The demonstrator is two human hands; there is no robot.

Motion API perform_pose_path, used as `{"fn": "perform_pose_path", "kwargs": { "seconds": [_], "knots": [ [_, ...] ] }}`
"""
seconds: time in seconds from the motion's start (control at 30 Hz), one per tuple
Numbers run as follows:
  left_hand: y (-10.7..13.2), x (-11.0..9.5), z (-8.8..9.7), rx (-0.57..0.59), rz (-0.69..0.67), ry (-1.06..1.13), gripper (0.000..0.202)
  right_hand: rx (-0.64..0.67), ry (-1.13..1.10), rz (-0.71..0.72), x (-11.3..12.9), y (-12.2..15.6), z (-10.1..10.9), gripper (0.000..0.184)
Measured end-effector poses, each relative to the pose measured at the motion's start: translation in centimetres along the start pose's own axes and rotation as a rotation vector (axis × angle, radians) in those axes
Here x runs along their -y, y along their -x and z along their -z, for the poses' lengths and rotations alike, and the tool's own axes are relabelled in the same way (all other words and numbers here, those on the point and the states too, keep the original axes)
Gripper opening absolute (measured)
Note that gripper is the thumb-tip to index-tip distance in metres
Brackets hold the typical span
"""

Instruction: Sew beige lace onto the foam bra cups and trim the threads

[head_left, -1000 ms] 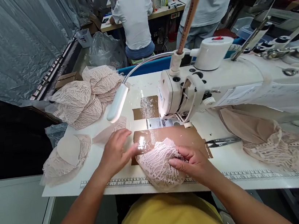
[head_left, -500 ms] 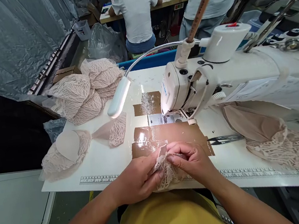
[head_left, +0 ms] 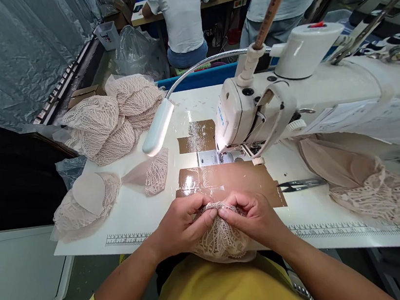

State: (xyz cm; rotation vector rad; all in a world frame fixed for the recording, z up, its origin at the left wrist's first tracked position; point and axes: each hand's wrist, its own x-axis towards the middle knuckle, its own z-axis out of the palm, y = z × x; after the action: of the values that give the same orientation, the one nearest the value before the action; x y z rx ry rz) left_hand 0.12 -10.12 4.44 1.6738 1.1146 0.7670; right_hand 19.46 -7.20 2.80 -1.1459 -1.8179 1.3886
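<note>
Both my hands pinch one beige lace cup piece (head_left: 222, 238) at the near edge of the white sewing table (head_left: 145, 211). My left hand (head_left: 182, 223) grips its upper left edge with closed fingers. My right hand (head_left: 255, 216) grips the upper right edge, thumb and fingers pressed together. The piece hangs over the table edge toward my yellow shirt. The sewing machine head (head_left: 250, 114) stands just behind, its needle area over brown taped patches (head_left: 225, 176).
A heap of lace cups (head_left: 115, 119) lies at the back left; more cup pieces (head_left: 85, 202) and a single lace piece (head_left: 153, 173) sit nearer. A gooseneck lamp (head_left: 158, 128) hovers over the table. Thread snips (head_left: 298, 185) and beige fabric (head_left: 366, 182) lie right. Two people work behind.
My left hand came in from the table surface and took hold of the lace piece. Both hands drew it toward me to the table edge and spread its top edge.
</note>
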Motion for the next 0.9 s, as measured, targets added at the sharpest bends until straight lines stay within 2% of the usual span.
{"fn": "perform_pose_path", "kwargs": {
  "seconds": [0.13,0.23,0.37,0.43,0.57,0.67,0.8,0.9],
  "knots": [
    [0.0,0.3,0.0,-0.011,0.046,0.086,0.022,0.019,-0.144,-0.04,-0.8,0.0,0.6,0.017],
    [-0.1,0.3,-0.2,-0.02,0.06,0.12,0.022,0.024,-0.263,-0.009,-0.8,-0.1,1.2,0.031],
    [-0.5,0.2,-0.6,-0.004,0.064,0.118,0.024,0.11,-0.042,0.019,0.4,-0.5,1.5,0.017],
    [-0.8,0.2,-0.7,0.024,0.097,0.204,0.023,0.122,0.02,0.021,0.9,-0.6,1.6,0.023],
    [-1.2,-0.2,-0.2,0.163,0.18,0.502,0.029,0.137,-0.026,0.046,1.3,-0.3,2.1,0.023],
    [-1.6,-0.5,0.1,0.2,0.186,0.549,0.027,0.141,-0.067,0.037,1.6,0.0,2.5,0.025],
    [-2.1,-0.2,-0.8,0.149,0.231,0.626,0.03,0.138,-0.116,0.019,1.7,-0.2,2.4,0.025],
    [-2.2,0.5,-1.3,0.045,0.325,0.738,0.035,0.14,-0.159,0.006,1.0,-0.8,2.3,0.024]
  ]
}}
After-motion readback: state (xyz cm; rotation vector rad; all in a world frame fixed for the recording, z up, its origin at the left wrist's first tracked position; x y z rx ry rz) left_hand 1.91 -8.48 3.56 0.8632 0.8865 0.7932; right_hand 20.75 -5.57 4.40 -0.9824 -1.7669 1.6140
